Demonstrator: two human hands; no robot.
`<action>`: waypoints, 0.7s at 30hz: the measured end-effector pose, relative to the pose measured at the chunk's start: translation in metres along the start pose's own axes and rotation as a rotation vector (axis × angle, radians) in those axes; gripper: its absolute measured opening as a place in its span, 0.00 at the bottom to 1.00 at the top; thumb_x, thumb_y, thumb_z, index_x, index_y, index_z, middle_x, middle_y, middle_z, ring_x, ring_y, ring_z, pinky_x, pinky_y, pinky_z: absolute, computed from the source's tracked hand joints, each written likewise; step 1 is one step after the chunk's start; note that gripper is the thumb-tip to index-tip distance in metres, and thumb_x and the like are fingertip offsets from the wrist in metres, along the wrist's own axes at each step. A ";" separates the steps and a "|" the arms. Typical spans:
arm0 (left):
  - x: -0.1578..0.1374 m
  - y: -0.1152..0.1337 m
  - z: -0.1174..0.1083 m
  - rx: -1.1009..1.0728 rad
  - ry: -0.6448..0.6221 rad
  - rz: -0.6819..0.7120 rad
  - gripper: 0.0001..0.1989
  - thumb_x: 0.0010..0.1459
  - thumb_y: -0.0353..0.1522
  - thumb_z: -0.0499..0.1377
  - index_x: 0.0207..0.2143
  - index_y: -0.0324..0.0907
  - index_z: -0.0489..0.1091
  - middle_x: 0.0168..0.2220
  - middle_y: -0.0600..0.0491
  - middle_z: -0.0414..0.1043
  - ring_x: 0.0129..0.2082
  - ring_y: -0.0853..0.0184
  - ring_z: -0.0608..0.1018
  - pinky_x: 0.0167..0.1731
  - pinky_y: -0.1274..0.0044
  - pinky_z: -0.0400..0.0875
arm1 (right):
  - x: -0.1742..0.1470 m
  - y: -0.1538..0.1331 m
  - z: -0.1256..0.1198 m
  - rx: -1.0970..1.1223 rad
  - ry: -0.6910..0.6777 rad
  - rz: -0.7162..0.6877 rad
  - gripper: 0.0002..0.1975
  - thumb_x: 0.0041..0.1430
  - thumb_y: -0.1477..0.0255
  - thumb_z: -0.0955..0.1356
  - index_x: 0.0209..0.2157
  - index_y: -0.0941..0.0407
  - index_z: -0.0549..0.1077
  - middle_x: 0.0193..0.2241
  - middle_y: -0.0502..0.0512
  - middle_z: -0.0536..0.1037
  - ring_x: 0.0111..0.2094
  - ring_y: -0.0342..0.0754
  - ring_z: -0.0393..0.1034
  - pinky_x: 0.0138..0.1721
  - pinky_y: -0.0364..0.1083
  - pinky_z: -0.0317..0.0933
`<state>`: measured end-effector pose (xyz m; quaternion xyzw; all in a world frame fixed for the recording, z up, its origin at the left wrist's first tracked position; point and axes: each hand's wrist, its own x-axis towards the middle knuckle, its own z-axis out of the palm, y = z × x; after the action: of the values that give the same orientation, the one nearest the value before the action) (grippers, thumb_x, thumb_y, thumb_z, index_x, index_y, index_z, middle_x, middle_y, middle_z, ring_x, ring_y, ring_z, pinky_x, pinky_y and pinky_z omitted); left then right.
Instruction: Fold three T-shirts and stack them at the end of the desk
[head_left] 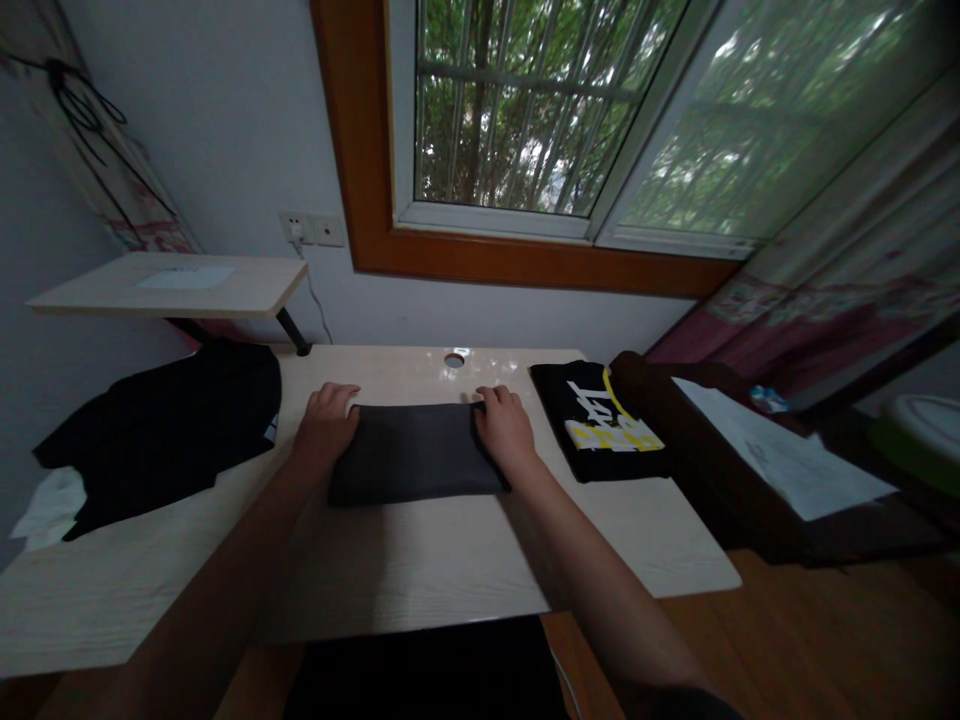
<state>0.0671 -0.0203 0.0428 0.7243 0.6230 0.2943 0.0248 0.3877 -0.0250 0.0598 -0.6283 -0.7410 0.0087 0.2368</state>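
Observation:
A dark grey folded garment (418,452), a flat rectangle, is in front of me over the desk; I cannot tell if it lies fully on the top. My left hand (328,425) grips its far left corner, thumb on the near side and fingers beyond the edge. At the far right corner my right hand (506,422) has the same hold, thumb pressed on the cloth. The fingertips under the far edge are partly hidden. Right of it lies a folded black T-shirt (600,430) with white and yellow print. A crumpled black garment (172,430) spreads at the left.
The pale wooden desk (442,570) has a cable hole (454,360) near its back edge. A raised shelf (259,280) stands at the back left. Beyond the right side is a dark brown armrest (660,430) with white paper (780,450). A window (525,120) is behind.

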 end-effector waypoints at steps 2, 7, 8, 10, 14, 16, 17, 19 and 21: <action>-0.002 0.018 -0.006 0.062 0.030 0.148 0.18 0.62 0.30 0.52 0.53 0.41 0.71 0.52 0.44 0.73 0.56 0.55 0.72 0.61 0.62 0.62 | -0.002 -0.017 -0.012 -0.057 -0.011 -0.076 0.20 0.65 0.76 0.63 0.58 0.58 0.71 0.52 0.66 0.74 0.53 0.60 0.66 0.56 0.55 0.60; -0.024 0.068 0.006 0.191 -0.144 0.377 0.20 0.68 0.34 0.49 0.59 0.43 0.69 0.61 0.47 0.70 0.65 0.55 0.66 0.66 0.59 0.56 | -0.012 -0.054 -0.006 -0.018 -0.148 -0.318 0.21 0.69 0.74 0.60 0.61 0.61 0.69 0.60 0.64 0.72 0.61 0.55 0.63 0.65 0.52 0.54; -0.028 0.073 0.012 0.216 -0.169 0.375 0.21 0.69 0.35 0.49 0.61 0.43 0.68 0.63 0.46 0.69 0.66 0.55 0.64 0.66 0.59 0.55 | -0.015 -0.057 0.001 -0.007 -0.183 -0.342 0.22 0.70 0.72 0.60 0.62 0.61 0.68 0.62 0.64 0.70 0.63 0.55 0.62 0.66 0.53 0.52; -0.034 0.074 0.023 0.256 -0.207 0.340 0.23 0.69 0.37 0.48 0.63 0.43 0.65 0.66 0.46 0.65 0.68 0.54 0.62 0.67 0.57 0.54 | -0.017 -0.057 0.017 0.009 -0.234 -0.348 0.23 0.71 0.69 0.61 0.64 0.60 0.66 0.65 0.64 0.67 0.67 0.56 0.57 0.68 0.57 0.49; -0.029 0.056 0.037 0.282 -0.254 0.252 0.26 0.70 0.39 0.46 0.67 0.43 0.60 0.68 0.45 0.62 0.68 0.53 0.62 0.66 0.56 0.53 | -0.013 -0.036 0.041 0.037 -0.262 -0.302 0.27 0.72 0.62 0.60 0.68 0.59 0.60 0.68 0.63 0.60 0.71 0.56 0.49 0.69 0.59 0.45; -0.023 0.045 0.039 0.272 -0.278 0.213 0.26 0.70 0.40 0.45 0.67 0.42 0.60 0.67 0.45 0.62 0.68 0.53 0.63 0.67 0.56 0.52 | -0.009 -0.024 0.046 0.049 -0.268 -0.281 0.29 0.73 0.60 0.59 0.68 0.58 0.59 0.69 0.62 0.59 0.71 0.56 0.50 0.70 0.58 0.45; -0.020 0.040 0.040 0.261 -0.294 0.195 0.27 0.70 0.40 0.45 0.67 0.42 0.60 0.67 0.44 0.63 0.68 0.53 0.64 0.67 0.56 0.52 | -0.007 -0.020 0.047 0.055 -0.273 -0.275 0.29 0.73 0.59 0.59 0.68 0.58 0.58 0.69 0.62 0.59 0.70 0.56 0.51 0.70 0.58 0.45; -0.015 0.031 0.041 0.229 -0.329 0.169 0.27 0.71 0.41 0.44 0.67 0.41 0.60 0.67 0.44 0.63 0.68 0.53 0.64 0.67 0.56 0.52 | -0.005 -0.012 0.047 0.066 -0.286 -0.272 0.30 0.73 0.58 0.58 0.69 0.58 0.58 0.69 0.63 0.59 0.69 0.56 0.53 0.70 0.57 0.45; -0.013 0.024 0.041 0.186 -0.358 0.155 0.27 0.71 0.42 0.44 0.66 0.40 0.61 0.67 0.43 0.63 0.68 0.54 0.63 0.68 0.57 0.51 | -0.004 -0.006 0.046 0.074 -0.298 -0.266 0.30 0.73 0.57 0.57 0.69 0.58 0.57 0.68 0.63 0.61 0.69 0.56 0.55 0.70 0.57 0.44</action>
<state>0.1064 -0.0241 0.0133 0.8099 0.5755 0.1034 0.0453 0.3661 -0.0168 0.0194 -0.5074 -0.8435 0.0976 0.1466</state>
